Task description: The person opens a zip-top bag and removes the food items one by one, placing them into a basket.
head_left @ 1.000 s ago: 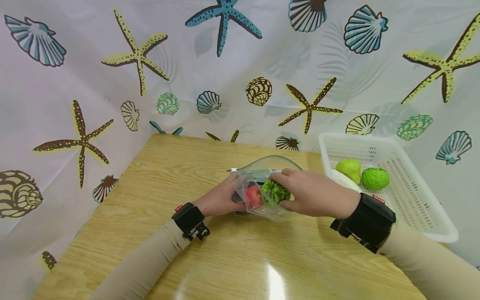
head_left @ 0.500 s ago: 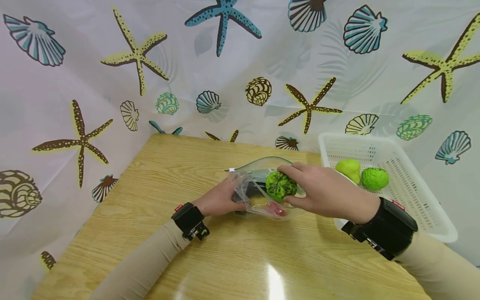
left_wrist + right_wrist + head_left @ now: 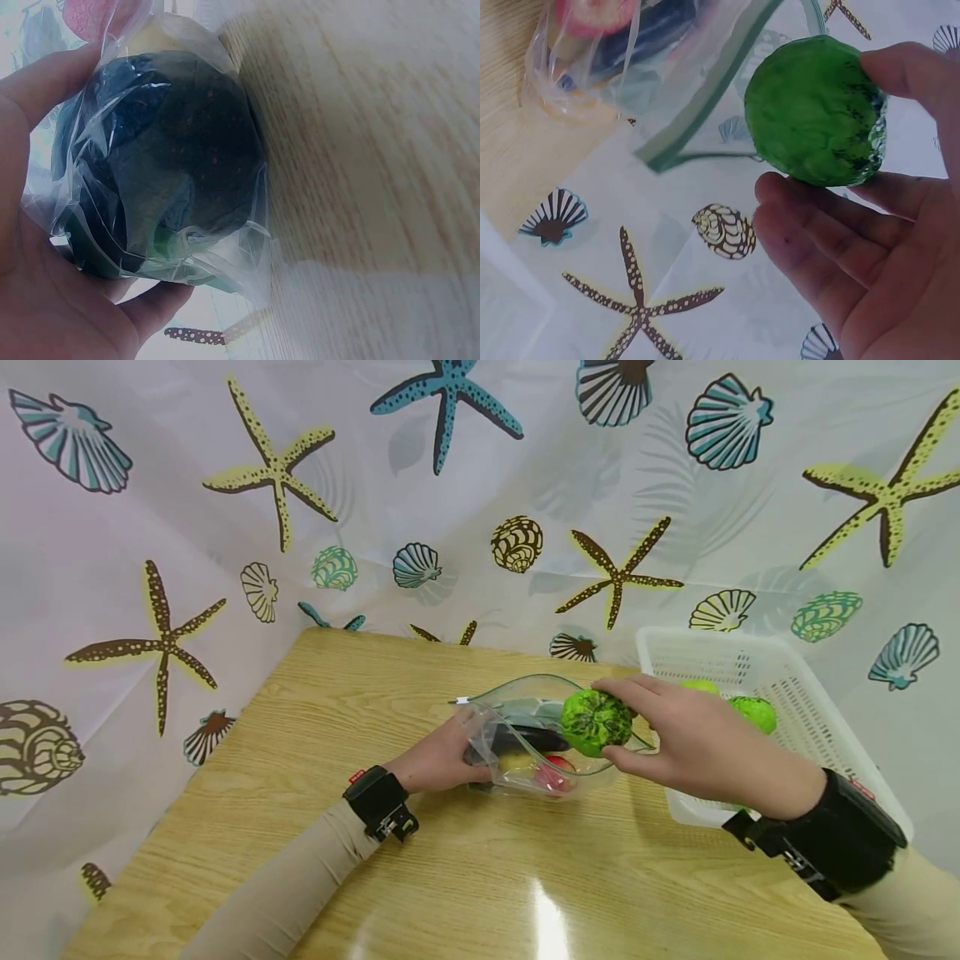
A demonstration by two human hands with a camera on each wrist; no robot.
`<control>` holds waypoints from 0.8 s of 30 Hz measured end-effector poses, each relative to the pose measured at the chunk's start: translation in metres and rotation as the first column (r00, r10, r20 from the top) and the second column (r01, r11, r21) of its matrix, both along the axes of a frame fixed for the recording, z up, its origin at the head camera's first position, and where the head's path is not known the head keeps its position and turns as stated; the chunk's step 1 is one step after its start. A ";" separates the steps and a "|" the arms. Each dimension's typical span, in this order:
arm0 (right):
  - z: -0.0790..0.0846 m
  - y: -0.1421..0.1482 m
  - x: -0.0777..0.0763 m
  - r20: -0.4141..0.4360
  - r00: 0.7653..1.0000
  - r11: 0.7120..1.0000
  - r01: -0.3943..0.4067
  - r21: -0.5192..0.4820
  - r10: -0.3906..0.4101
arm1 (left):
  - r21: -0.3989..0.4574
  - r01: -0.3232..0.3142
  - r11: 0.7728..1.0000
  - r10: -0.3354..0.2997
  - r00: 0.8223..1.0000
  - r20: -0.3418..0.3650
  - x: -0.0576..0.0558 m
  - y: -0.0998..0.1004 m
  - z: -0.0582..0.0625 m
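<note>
My right hand [image 3: 697, 743] pinches a round, bumpy green fruit with dark patches [image 3: 596, 722] between thumb and fingers, at the mouth of a clear zip bag [image 3: 540, 693]. The bag lies on its side with its green-edged mouth spread open to the right. My left hand [image 3: 442, 752] grips its closed end. Through the film show a dark eggplant [image 3: 528, 739], a red apple [image 3: 555, 772] and a yellowish fruit [image 3: 517, 764]. In the left wrist view, thumb and fingers curl round the bagged dark eggplant [image 3: 187, 150]; part of the hand's grip is out of frame.
A white perforated basket [image 3: 817, 685] stands at the right of the wooden table [image 3: 450, 868]. It holds a yellow-green fruit [image 3: 699, 686] and another bumpy green fruit [image 3: 756, 712], both partly hidden by my right hand. A patterned cloth [image 3: 465, 585] hangs behind.
My right hand has moved right, drawing the green fruit from inside the bag to its mouth. The apple has shifted right and down within the bag. My left hand has stayed put.
</note>
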State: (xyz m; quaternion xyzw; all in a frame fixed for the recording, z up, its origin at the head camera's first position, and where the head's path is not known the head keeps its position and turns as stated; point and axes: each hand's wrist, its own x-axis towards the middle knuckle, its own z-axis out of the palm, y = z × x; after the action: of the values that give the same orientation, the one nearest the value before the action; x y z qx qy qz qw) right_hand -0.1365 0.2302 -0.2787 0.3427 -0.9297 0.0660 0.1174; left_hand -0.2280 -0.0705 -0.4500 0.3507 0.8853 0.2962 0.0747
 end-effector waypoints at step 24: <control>-0.025 0.156 -0.048 0.348 0.854 0.920 0.331 0.209 -0.386 | 0.002 -0.021 1.000 0.021 0.999 0.026 0.001 0.002 0.000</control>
State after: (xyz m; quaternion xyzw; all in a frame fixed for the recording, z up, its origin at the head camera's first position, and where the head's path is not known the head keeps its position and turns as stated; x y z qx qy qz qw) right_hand -0.1845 0.3865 -0.3040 0.1510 -0.9843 0.0424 -0.0805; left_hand -0.2274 -0.0687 -0.4498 0.3375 0.8875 0.3027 0.0828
